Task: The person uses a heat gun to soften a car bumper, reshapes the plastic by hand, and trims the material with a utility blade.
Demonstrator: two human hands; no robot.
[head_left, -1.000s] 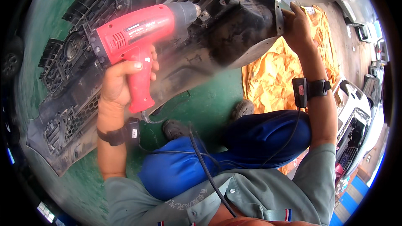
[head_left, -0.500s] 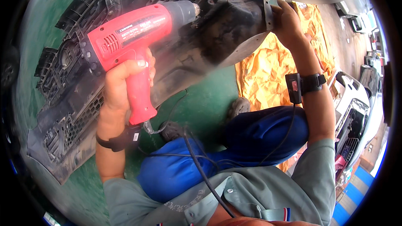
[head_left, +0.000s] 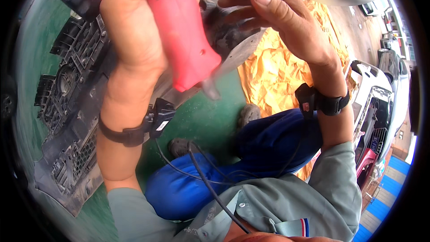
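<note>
My left hand [head_left: 134, 27] grips the handle of a red heat gun [head_left: 181, 31], raised close in front of me; its front end lies out of sight past the top edge. Fingers spread, my right hand [head_left: 282, 22] is held up beside it and has nothing in it. Behind both hands lies a dirty black plastic car bumper [head_left: 85, 152], partly hidden by the heat gun and my left arm. A honeycomb grille section shows at its lower left.
Crumpled orange-yellow sheeting [head_left: 273, 76] covers the floor to the right. A white car front part [head_left: 369, 94] stands farther right. Black plastic grille pieces [head_left: 67, 80] lie at the left on the green floor [head_left: 201, 112]. Black cables [head_left: 201, 170] run across my blue trousers.
The heat gun in my left hand has come up and closer, toward the top edge. My right hand has let go of the bumper's edge and moved left, fingers spreading.
</note>
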